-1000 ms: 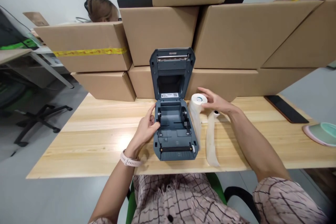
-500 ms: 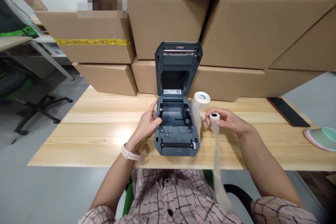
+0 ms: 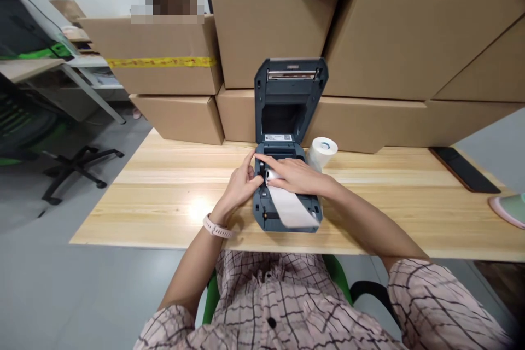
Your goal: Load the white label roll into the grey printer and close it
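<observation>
A dark grey label printer [image 3: 266, 209] stands on the table with its lid [image 3: 292, 95] raised. My right hand [image 3: 296, 174] reaches over the printer's bay, its fingers wrapped over a small white paper roll [image 3: 272, 175]. From that roll a loose strip of paper [image 3: 290, 206] runs down over the front of the printer. At the printer's left edge is my left hand [image 3: 243, 183], its thumb by the left roll holder and its index finger along the side. A larger white label roll [image 3: 323, 152] stands behind my right wrist, partly hidden.
Cardboard boxes [image 3: 274, 38] are stacked along the back of the wooden table [image 3: 164, 202]. A black phone-like slab [image 3: 463, 170] and a green and pink object [image 3: 508, 210] lie at the right. Behind the boxes, a person's blurred head shows.
My right hand has brought the small paper roll left, from beside the printer into its bay. The strip that hung past the table edge now lies across the printer's front. The view has shifted slightly.
</observation>
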{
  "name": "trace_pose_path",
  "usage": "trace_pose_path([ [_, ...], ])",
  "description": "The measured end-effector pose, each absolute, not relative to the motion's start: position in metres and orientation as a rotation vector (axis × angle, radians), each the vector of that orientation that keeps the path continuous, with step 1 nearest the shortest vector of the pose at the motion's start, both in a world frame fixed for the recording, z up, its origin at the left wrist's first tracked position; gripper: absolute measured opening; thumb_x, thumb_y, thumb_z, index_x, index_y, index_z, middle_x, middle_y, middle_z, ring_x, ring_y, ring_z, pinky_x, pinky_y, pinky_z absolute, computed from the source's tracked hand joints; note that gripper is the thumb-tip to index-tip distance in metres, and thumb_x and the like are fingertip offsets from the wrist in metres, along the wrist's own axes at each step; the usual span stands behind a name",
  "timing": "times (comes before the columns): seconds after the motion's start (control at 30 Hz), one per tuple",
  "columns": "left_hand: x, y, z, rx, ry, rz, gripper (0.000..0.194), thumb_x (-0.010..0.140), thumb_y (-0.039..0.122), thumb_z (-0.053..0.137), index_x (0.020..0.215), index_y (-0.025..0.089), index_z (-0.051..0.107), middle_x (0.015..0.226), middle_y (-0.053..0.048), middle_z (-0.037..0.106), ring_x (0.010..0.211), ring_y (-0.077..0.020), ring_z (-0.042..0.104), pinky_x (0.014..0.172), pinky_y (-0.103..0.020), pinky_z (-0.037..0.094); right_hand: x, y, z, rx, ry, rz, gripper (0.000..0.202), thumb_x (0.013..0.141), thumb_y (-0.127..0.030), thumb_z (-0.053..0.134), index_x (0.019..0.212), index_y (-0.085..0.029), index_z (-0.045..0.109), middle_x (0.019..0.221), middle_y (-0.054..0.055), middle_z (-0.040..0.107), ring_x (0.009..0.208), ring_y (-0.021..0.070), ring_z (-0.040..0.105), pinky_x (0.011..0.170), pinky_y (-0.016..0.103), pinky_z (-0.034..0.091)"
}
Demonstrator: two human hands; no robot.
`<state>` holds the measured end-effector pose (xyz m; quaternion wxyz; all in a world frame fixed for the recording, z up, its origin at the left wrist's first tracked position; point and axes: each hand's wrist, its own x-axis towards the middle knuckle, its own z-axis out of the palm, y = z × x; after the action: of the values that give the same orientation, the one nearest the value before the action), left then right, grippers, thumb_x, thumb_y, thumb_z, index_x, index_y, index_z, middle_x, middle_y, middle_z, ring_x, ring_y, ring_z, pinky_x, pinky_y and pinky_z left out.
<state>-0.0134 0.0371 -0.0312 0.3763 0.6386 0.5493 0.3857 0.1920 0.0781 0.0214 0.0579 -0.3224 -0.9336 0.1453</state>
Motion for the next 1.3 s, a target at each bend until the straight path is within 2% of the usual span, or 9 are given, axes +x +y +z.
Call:
trace_pose_path([
  [0.13, -0.012, 0.035, -0.027, 1.643, 1.421, 0.965, 0.087, 0.080, 0.023, 0.058, 0.163, 0.017, 0.034, 0.067, 0.007, 0.048, 0.064, -0.0143, 0.047, 0.066, -0.028, 0.036, 0.210, 0.049, 0.021, -0.807, -2.617, 0.396, 0.043, 0.104, -0.029, 0.054, 0.147, -0.022, 0.056, 0.135, 0.014, 0.070, 0.122, 0.0303, 0.065, 0.100, 0.052, 0.057],
  [0.27, -0.010, 0.032, -0.021, 1.621, 1.430, 0.949, 0.086, 0.082, 0.027, 0.061, 0.163, 0.018, 0.034, 0.067, 0.008, 0.048, 0.064, -0.0147, 0.047, 0.066, -0.028, 0.036, 0.227, 0.004, 0.013, -0.731, -2.482, 0.319, 0.025, 0.106, -0.025, 0.053, 0.120, -0.023, 0.072, 0.125, 0.011, 0.076, 0.114, 0.0282, 0.070, 0.094, 0.051, 0.062],
  [0.5, -0.009, 0.033, -0.022, 1.587, 1.444, 0.940, 0.090, 0.084, 0.039, 0.071, 0.164, 0.020, 0.033, 0.068, 0.007, 0.049, 0.065, -0.0144, 0.047, 0.066, -0.028, 0.035, 0.231, -0.037, 0.000, -0.749, -2.335, 0.230, 0.034, 0.102, -0.016, 0.057, 0.133, -0.026, 0.067, 0.133, 0.009, 0.075, 0.121, 0.0278, 0.072, 0.100, 0.055, 0.063],
  [0.77, -0.011, 0.034, -0.025, 1.602, 1.429, 0.960, 0.093, 0.086, 0.054, 0.074, 0.164, 0.022, 0.034, 0.070, 0.007, 0.048, 0.066, -0.0139, 0.047, 0.065, -0.027, 0.033, 0.230, -0.043, -0.006, -0.801, -2.258, 0.240, 0.027, 0.102, -0.016, 0.058, 0.125, -0.022, 0.071, 0.132, 0.010, 0.075, 0.118, 0.0260, 0.073, 0.104, 0.055, 0.059],
  [0.97, -0.012, 0.033, -0.026, 1.615, 1.414, 0.968, 0.088, 0.090, 0.054, 0.071, 0.164, 0.023, 0.034, 0.069, 0.006, 0.048, 0.065, -0.0143, 0.047, 0.064, -0.027, 0.033, 0.261, -0.035, 0.039, -0.450, -2.057, 0.717, 0.027, 0.104, -0.030, 0.062, 0.129, -0.035, 0.070, 0.104, -0.003, 0.082, 0.089, 0.0172, 0.078, 0.101, 0.048, 0.062],
  [1.03, -0.012, 0.034, -0.027, 1.617, 1.407, 0.983, 0.083, 0.094, 0.055, 0.066, 0.164, 0.022, 0.035, 0.069, 0.005, 0.049, 0.065, -0.0149, 0.047, 0.065, -0.028, 0.034, 0.268, -0.013, 0.065, -0.489, -1.882, 0.504, 0.032, 0.104, -0.030, 0.061, 0.134, -0.038, 0.069, 0.119, -0.002, 0.079, 0.108, 0.0203, 0.076, 0.101, 0.046, 0.063],
  [1.1, -0.013, 0.035, -0.029, 1.607, 1.402, 1.006, 0.077, 0.098, 0.057, 0.059, 0.163, 0.021, 0.037, 0.069, 0.004, 0.050, 0.066, -0.0161, 0.049, 0.066, -0.029, 0.037, 0.267, 0.022, 0.087, -0.688, -1.727, 0.231, 0.032, 0.107, -0.034, 0.054, 0.135, -0.043, 0.067, 0.133, -0.003, 0.073, 0.130, 0.0222, 0.066, 0.113, 0.049, 0.056],
  [1.23, -0.014, 0.036, -0.032, 1.582, 1.359, 1.095, 0.072, 0.100, 0.065, 0.050, 0.158, 0.021, 0.046, 0.079, -0.002, 0.063, 0.074, -0.0203, 0.058, 0.075, -0.033, 0.045, 0.248, 0.124, 0.106, -0.857, -1.744, 0.273, 0.052, 0.105, -0.062, 0.042, 0.155, -0.049, 0.040, 0.156, -0.010, 0.054, 0.153, 0.0225, 0.043, 0.129, 0.056, 0.038],
  [1.3, -0.014, 0.037, -0.034, 1.577, 1.346, 1.128, 0.073, 0.099, 0.068, 0.048, 0.155, 0.022, 0.050, 0.084, -0.004, 0.068, 0.076, -0.0213, 0.060, 0.075, -0.033, 0.047, 0.237, 0.170, 0.106, -0.966, -1.751, 0.357, 0.058, 0.104, -0.072, 0.031, 0.156, -0.050, 0.036, 0.164, -0.015, 0.043, 0.157, 0.0180, 0.035, 0.132, 0.045, 0.035],
])
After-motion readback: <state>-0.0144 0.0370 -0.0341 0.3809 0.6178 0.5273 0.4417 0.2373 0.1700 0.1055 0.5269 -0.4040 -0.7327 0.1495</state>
